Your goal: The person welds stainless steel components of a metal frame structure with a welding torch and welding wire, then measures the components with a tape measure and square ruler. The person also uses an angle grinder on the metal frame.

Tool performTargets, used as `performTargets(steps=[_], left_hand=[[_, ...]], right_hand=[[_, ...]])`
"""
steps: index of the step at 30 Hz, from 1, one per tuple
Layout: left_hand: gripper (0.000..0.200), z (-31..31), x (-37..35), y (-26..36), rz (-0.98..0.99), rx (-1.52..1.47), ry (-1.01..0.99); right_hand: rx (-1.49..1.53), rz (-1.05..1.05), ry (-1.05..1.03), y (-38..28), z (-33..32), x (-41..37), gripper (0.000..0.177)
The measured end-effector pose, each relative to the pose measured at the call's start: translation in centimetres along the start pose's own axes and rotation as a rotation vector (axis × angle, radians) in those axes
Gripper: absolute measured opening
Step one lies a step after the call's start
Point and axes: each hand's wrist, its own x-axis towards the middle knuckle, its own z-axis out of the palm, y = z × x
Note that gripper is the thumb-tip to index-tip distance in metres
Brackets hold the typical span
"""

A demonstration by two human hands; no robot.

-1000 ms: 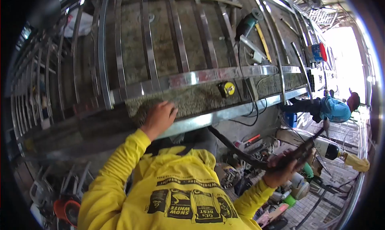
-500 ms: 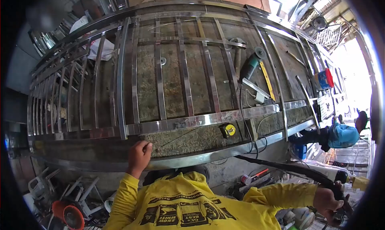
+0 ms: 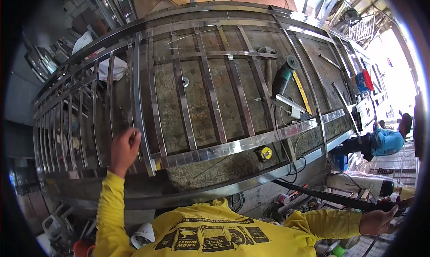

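My left hand (image 3: 124, 151) is over the left part of a shiny metal grille frame (image 3: 219, 147), close beside an upright square bar (image 3: 139, 104). Its fingers are curled together; whatever they may hold is too small to make out. Far to the right, my right hand (image 3: 380, 221) grips a thick black cable (image 3: 322, 196) that runs back toward the workbench edge. Inside the frame lie an angle grinder (image 3: 283, 75), a hammer (image 3: 268, 66) and a yellow level-like bar (image 3: 303, 93). A yellow tape measure (image 3: 264, 154) rests in front of the frame's lower rail.
A blue-and-white tub with a red rim (image 3: 362, 81) stands at the frame's right end. A person in a blue top (image 3: 387, 142) crouches beyond it. Loose black wires (image 3: 290, 167) hang over the bench's front rail (image 3: 233, 184). White chairs (image 3: 58, 223) stand at lower left.
My left hand has moved left and up, from the bench's front edge to over the grille. My right hand has shifted slightly right and up with the cable. The view has tilted.
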Motion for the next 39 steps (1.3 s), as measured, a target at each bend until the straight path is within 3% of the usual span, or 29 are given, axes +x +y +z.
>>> performTargets(steps=[4,5,9,11,13,18,22,23,25,27,29,30,32,35,39], left_hand=[[0.022,-0.3,11.1,-1.2,0.159,-0.138,-0.075],[0.023,0.7,13.5,-2.0,0.213,-0.137,-0.087],[0.025,6.9,21.4,-3.6,0.345,-0.179,-0.14],[0.024,10.4,24.4,-4.2,0.357,-0.204,-0.157],[0.023,14.0,27.5,-4.9,0.357,-0.211,-0.126],[0.021,18.7,34.3,-4.1,0.277,-0.18,-0.044],[0.023,22.1,39.4,-4.4,0.258,-0.027,-0.06],[0.024,23.2,40.3,-4.4,0.271,-0.014,-0.088],[0.027,24.5,42.2,-3.7,0.296,0.017,-0.145],[0.029,25.9,43.6,-3.0,0.296,0.02,-0.269],[0.03,26.8,44.6,-2.2,0.295,0.046,-0.316],[0.029,26.7,45.0,-2.0,0.351,0.018,-0.349],[0.028,26.4,45.9,-1.8,0.463,-0.05,-0.417],[0.028,25.9,47.1,-2.6,0.481,-0.175,-0.55],[0.037,24.0,45.5,-1.6,0.396,-0.09,-0.598]], right_hand=[[0.028,-0.123,0.066,-7.1,-1.7,-4.0,0.058],[-0.101,-0.157,0.105,-9.1,-3.1,-4.7,0.055],[-0.044,-0.096,-0.076,-15.2,-8.8,-6.1,0.044],[-0.105,-0.2,-0.061,-24.7,-2.6,-12.1,0.082],[-0.131,-0.346,-0.152,-26.0,-3.2,-12.3,0.079],[-0.249,-0.538,-0.324,-25.5,-3.0,-11.4,0.079],[0.07,-0.325,-0.423,-20.4,3.0,-14.9,0.076],[0.007,-0.21,-0.338,-16.9,2.8,-15.6,0.057],[-0.305,-0.516,-0.323,-12.6,6.3,-17.3,0.046],[-0.459,-0.706,-0.397,-10.4,10.9,-20.1,0.053],[-0.361,-0.519,-0.547,-9.8,15.1,-23.1,0.062],[-0.108,-0.038,-0.542,-9.4,16.4,-25.3,0.062],[-0.062,0.0,-0.616,-8.0,18.8,-27.2,0.062],[-0.002,0.151,-0.734,-8.1,22.5,-29.9,0.065],[0.156,0.19,-0.852,-10.2,28.9,-34.9,0.065]])
